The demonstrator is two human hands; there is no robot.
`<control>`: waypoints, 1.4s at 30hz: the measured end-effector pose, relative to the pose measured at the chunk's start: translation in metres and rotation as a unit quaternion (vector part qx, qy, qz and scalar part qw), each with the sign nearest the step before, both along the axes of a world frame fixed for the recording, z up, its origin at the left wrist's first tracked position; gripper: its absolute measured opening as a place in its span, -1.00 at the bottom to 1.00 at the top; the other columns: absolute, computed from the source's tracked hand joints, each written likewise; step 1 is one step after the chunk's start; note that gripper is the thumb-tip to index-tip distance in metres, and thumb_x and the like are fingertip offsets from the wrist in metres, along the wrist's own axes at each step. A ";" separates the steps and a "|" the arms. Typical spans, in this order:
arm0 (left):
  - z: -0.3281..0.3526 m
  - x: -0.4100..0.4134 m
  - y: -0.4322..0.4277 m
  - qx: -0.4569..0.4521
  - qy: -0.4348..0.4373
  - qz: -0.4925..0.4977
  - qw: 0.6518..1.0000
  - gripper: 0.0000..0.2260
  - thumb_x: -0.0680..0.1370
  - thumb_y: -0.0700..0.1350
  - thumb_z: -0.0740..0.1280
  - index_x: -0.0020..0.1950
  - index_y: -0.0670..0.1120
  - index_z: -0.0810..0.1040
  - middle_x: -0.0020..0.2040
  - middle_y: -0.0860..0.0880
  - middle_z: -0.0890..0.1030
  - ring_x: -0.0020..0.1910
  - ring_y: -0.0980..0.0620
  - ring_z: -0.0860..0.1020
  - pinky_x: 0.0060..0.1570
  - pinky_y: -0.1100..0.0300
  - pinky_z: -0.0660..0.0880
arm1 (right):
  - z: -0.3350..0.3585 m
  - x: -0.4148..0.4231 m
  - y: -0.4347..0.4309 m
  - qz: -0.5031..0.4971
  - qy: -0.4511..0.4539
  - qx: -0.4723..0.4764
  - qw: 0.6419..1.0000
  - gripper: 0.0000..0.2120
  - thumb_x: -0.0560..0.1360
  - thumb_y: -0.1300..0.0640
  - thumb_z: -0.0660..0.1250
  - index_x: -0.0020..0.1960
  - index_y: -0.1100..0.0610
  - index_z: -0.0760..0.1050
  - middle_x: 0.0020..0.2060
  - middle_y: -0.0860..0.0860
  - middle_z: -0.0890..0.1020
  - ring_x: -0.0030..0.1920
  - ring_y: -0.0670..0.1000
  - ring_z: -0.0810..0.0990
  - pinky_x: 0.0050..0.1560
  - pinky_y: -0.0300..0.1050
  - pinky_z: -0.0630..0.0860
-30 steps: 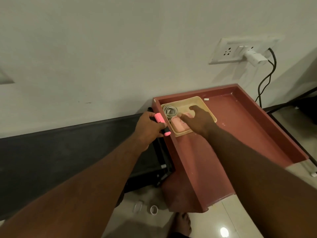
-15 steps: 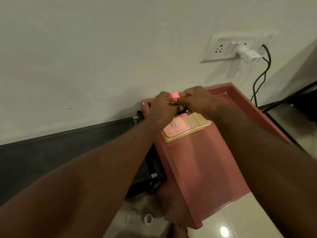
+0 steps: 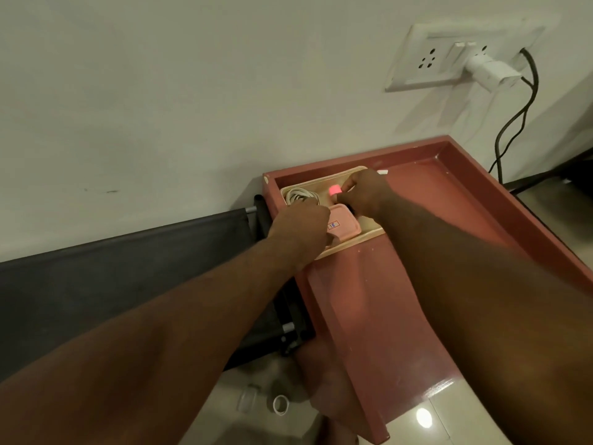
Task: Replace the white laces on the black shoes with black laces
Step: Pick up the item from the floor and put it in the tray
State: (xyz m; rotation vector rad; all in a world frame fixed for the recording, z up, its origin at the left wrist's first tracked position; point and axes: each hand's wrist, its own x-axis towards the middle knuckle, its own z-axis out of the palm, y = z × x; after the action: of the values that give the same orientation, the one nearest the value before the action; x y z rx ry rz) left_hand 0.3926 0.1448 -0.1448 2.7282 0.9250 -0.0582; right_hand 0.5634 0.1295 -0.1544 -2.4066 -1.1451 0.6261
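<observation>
1. From the head view, we are reaching both bare arms forward over a reddish-brown bench (image 3: 369, 300) with a raised rim, which is standing against a pale wall.
2. A cream tray (image 3: 359, 240) is sitting in the bench's far left corner, and both our hands are working over it.
3. Our right hand (image 3: 365, 192) is pinching a small pink-capped object (image 3: 335, 190). Its fingers are closing narrowly round the object, and the pink end is sticking out to the left above the tray.
4. Our left hand (image 3: 300, 226) is lying knuckles-up over the near left part of the tray. Its fingers are pointing down out of sight, so we are unable to tell whether they are wide, narrow or holding something.
5. A pink case (image 3: 345, 224) with a small label is lying in the tray between our hands, its left edge going under the left hand.
6. A white coiled cord (image 3: 300, 195) is lying in the tray's far left corner, just beyond the left hand. We are unable to tell whether it is a lace or a cable.
7. We are unable to tell from this view where the black shoes and black laces are.
8. On the wall to the right, a white adapter (image 3: 491, 72) is sitting in a socket plate (image 3: 426, 59), and a black cable (image 3: 513, 123) is hanging down beside it.
9. A dark fabric cot (image 3: 128, 268) is standing left of the bench, and a white ring (image 3: 274, 405) is lying on the floor near its foot.
</observation>
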 end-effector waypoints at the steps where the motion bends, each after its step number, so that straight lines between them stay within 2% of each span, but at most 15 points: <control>1: 0.000 0.001 0.000 0.000 0.002 -0.002 1.000 -0.54 0.56 0.14 0.33 0.35 -0.09 0.46 0.23 -0.13 0.52 0.20 -0.10 0.49 0.17 0.00 0.44 | -0.002 -0.001 0.002 -0.004 0.006 0.013 1.000 -0.75 0.42 0.13 0.57 -0.09 0.30 0.62 -0.14 0.24 0.70 -0.20 0.13 0.66 -0.14 0.01 0.62; 4: 0.003 0.002 0.002 -0.001 0.015 -0.010 1.000 -0.54 0.57 0.13 0.32 0.36 -0.12 0.45 0.23 -0.14 0.53 0.20 -0.11 0.50 0.18 -0.01 0.47 | -0.005 -0.003 0.006 0.009 -0.003 0.020 1.000 -0.80 0.39 0.15 0.59 -0.17 0.29 0.66 -0.21 0.20 0.71 -0.28 0.10 0.65 -0.39 -0.21 0.45; 11: 0.006 0.000 0.003 -0.064 -0.017 0.019 0.998 -0.52 0.55 0.08 0.37 0.38 -0.12 0.40 0.27 -0.12 0.52 0.22 -0.09 0.49 0.16 0.05 0.44 | -0.004 -0.002 0.003 0.013 0.006 0.029 0.999 -0.76 0.44 0.09 0.55 -0.31 0.18 0.61 -0.25 0.22 0.70 -0.36 0.05 0.60 -0.38 -0.21 0.43; 14: 0.014 -0.013 -0.006 -0.082 -0.072 0.040 0.993 -0.51 0.59 0.04 0.32 0.44 -0.14 0.34 0.38 -0.14 0.43 0.33 -0.09 0.41 0.27 0.08 0.35 | 0.005 -0.006 -0.009 0.003 -0.018 0.036 0.999 -0.69 0.49 0.01 0.50 -0.18 0.28 0.63 -0.22 0.17 0.68 -0.21 0.07 0.61 -0.31 -0.17 0.37; 17: 0.026 -0.030 -0.012 -0.082 -0.078 0.045 0.993 -0.54 0.59 0.04 0.31 0.42 -0.13 0.37 0.37 -0.12 0.44 0.32 -0.07 0.42 0.25 0.09 0.37 | 0.021 -0.017 -0.023 -0.002 -0.047 0.028 0.998 -0.74 0.49 -0.02 0.48 -0.09 0.17 0.56 -0.13 0.06 0.62 -0.07 0.07 0.57 -0.13 -0.17 0.35; 19: 0.039 -0.043 -0.014 -0.102 -0.062 0.053 0.991 -0.59 0.59 0.02 0.32 0.38 -0.12 0.42 0.32 -0.10 0.49 0.25 -0.05 0.48 0.16 0.10 0.43 | 0.035 -0.035 -0.037 -0.002 -0.059 0.035 0.998 -0.79 0.51 -0.04 0.46 -0.05 0.09 0.54 -0.07 0.04 0.62 -0.03 0.06 0.57 -0.08 -0.17 0.35; 22: 0.065 -0.067 -0.015 -0.104 -0.041 0.055 0.992 -0.80 0.58 -0.09 0.28 0.16 -0.14 0.53 0.14 -0.11 0.60 -0.05 0.01 0.52 -0.08 0.18 0.45 | 0.057 -0.073 -0.063 0.013 -0.076 0.044 0.996 -0.75 0.55 -0.04 0.39 0.08 0.13 0.60 0.05 0.08 0.66 0.08 0.12 0.61 0.03 -0.09 0.47; 24: 0.082 -0.089 -0.023 -0.096 -0.031 0.042 0.994 -0.85 0.58 -0.12 0.27 0.07 -0.17 0.53 0.08 -0.12 0.60 -0.10 0.01 0.52 -0.11 0.17 0.44 | 0.073 -0.110 -0.088 0.035 -0.088 0.057 0.994 -0.71 0.57 -0.05 0.36 0.16 0.13 0.60 0.12 0.08 0.64 0.16 0.11 0.58 0.15 -0.04 0.47; 25: 0.087 -0.099 -0.028 -0.087 -0.023 0.027 0.996 -0.80 0.59 -0.11 0.28 0.12 -0.20 0.55 0.08 -0.12 0.60 -0.05 -0.02 0.54 -0.07 0.16 0.47 | 0.079 -0.128 -0.100 0.044 -0.087 0.065 0.993 -0.70 0.57 -0.05 0.35 0.18 0.12 0.60 0.14 0.07 0.63 0.17 0.10 0.56 0.17 -0.03 0.47; 28: 0.101 -0.131 -0.050 -0.082 -0.003 0.001 0.997 -0.75 0.58 -0.04 0.32 0.19 -0.13 0.54 0.11 -0.08 0.58 0.07 -0.04 0.56 0.06 0.11 0.48 | 0.101 -0.180 -0.136 0.068 -0.068 0.051 0.994 -0.73 0.59 0.01 0.31 0.20 0.12 0.60 0.14 0.08 0.62 0.15 0.11 0.56 0.13 -0.01 0.50; 31: 0.110 -0.160 -0.071 -0.071 -0.008 -0.013 0.997 -0.74 0.56 0.03 0.31 0.09 -0.13 0.58 0.07 -0.12 0.62 0.06 -0.12 0.59 0.03 0.04 0.49 | 0.115 -0.218 -0.168 0.088 -0.060 0.047 0.993 -0.82 0.57 0.06 0.33 0.02 0.15 0.63 -0.01 0.12 0.67 0.03 0.16 0.62 0.00 -0.02 0.54; 33: 0.101 -0.195 -0.099 -0.097 -0.019 0.007 0.995 -0.73 0.55 0.03 0.31 0.05 -0.15 0.61 0.05 -0.15 0.64 0.04 -0.15 0.59 0.02 0.04 0.51 | 0.107 -0.244 -0.202 0.084 -0.039 0.012 0.996 -0.85 0.55 0.06 0.36 -0.14 0.12 0.58 -0.09 0.12 0.68 -0.03 0.16 0.63 -0.06 -0.06 0.49; 36: 0.075 -0.239 -0.135 -0.130 -0.024 0.054 0.990 -0.79 0.55 -0.04 0.33 0.04 -0.15 0.64 0.04 -0.13 0.65 0.06 -0.13 0.59 0.05 0.06 0.52 | 0.083 -0.280 -0.242 0.072 -0.005 -0.069 0.995 -0.72 0.54 0.07 0.37 -0.32 0.05 0.42 -0.13 0.11 0.68 -0.03 0.15 0.63 -0.08 -0.09 0.45; 40: 0.022 -0.278 -0.174 -0.219 -0.005 0.075 0.973 -0.84 0.53 -0.07 0.35 -0.03 -0.14 0.65 -0.05 -0.08 0.67 -0.03 -0.08 0.61 0.01 0.04 0.56 | 0.035 -0.305 -0.276 0.073 0.052 -0.148 0.985 -0.86 0.54 0.12 0.32 -0.09 0.18 0.59 -0.01 0.14 0.68 0.07 0.18 0.62 -0.02 -0.10 0.48; 42: -0.004 -0.286 -0.187 -0.260 0.013 0.086 0.962 -0.84 0.52 -0.10 0.35 -0.04 -0.16 0.65 -0.07 -0.09 0.67 -0.05 -0.07 0.61 0.01 0.04 0.57 | 0.007 -0.309 -0.285 0.080 0.071 -0.175 0.979 -0.86 0.53 0.08 0.36 -0.06 0.17 0.57 0.00 0.14 0.66 0.10 0.19 0.61 -0.05 -0.12 0.43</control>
State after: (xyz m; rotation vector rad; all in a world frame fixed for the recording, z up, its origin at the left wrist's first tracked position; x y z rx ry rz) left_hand 0.1067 -0.0421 -0.1487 2.1626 0.9852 -0.2654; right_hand 0.2540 -0.1551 -0.1470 -2.5138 -1.2631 1.1170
